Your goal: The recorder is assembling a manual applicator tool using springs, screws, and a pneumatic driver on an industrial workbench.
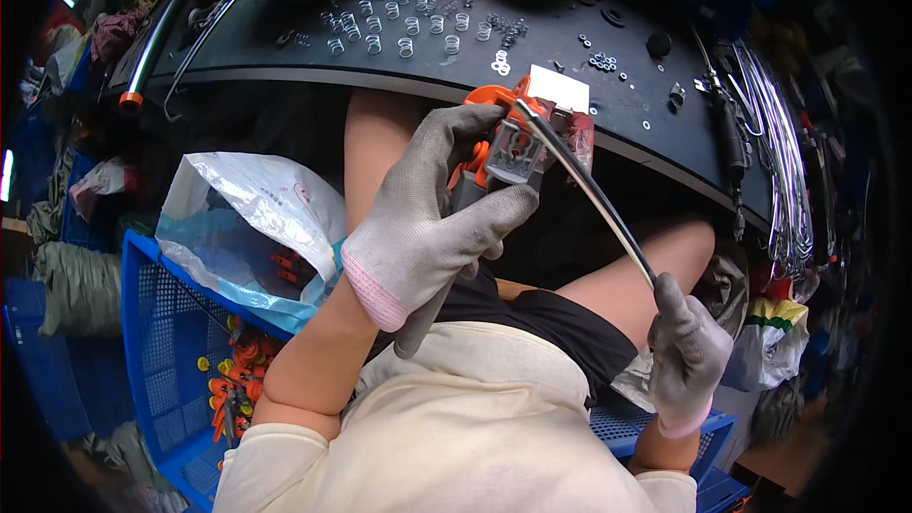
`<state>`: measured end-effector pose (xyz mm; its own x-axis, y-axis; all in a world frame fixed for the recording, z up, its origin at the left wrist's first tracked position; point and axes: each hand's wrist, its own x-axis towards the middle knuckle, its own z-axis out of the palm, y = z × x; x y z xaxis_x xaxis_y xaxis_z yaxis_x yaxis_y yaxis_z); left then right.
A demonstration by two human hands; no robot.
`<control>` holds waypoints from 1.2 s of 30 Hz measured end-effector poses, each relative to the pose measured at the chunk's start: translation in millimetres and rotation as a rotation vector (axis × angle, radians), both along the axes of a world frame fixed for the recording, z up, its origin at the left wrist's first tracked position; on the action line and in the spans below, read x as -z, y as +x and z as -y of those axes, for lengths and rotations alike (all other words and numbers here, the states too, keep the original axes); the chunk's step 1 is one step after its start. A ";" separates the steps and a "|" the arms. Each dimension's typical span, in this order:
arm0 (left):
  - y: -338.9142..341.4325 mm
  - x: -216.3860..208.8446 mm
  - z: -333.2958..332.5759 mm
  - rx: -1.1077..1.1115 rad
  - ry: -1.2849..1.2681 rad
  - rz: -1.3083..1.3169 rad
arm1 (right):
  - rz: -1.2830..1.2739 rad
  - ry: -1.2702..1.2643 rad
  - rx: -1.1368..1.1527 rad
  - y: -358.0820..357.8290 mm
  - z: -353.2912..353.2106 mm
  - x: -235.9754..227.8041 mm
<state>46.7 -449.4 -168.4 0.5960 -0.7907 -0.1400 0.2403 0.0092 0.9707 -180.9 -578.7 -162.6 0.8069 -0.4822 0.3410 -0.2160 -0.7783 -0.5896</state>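
Observation:
My left hand (pixel 418 199), in a grey knit glove with a pink cuff, is closed round an orange and grey device with a clear plastic housing (pixel 516 154). The device is held up by the table's near edge, and its underside is partly hidden by my fingers. My right hand (pixel 690 347), gloved the same way, grips the lower end of a shiny metal rod (pixel 597 194). The rod slants up to the left, and its far end meets the orange part at the top of the device. Whether it is inserted there, I cannot tell.
On the dark table (pixel 285 47) stand several coil springs (pixel 406 47), with small rings (pixel 602 62) and a white block (pixel 559 88). Bent metal rods (pixel 774 161) lie at right. At lower left, a blue crate (pixel 157 361) holds orange parts (pixel 249 356) beside a plastic bag (pixel 256 218).

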 end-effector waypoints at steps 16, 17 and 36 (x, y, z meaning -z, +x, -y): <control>-16.2 -2.0 5.4 0.254 -0.086 -0.182 | 0.177 0.437 -0.212 62.4 1.5 9.7; -17.5 -0.4 5.5 0.273 -0.088 -0.134 | 0.179 0.436 -0.209 66.2 3.2 17.6; -20.9 11.1 11.0 0.193 -0.037 -0.038 | 0.282 0.450 -0.197 60.0 5.7 13.2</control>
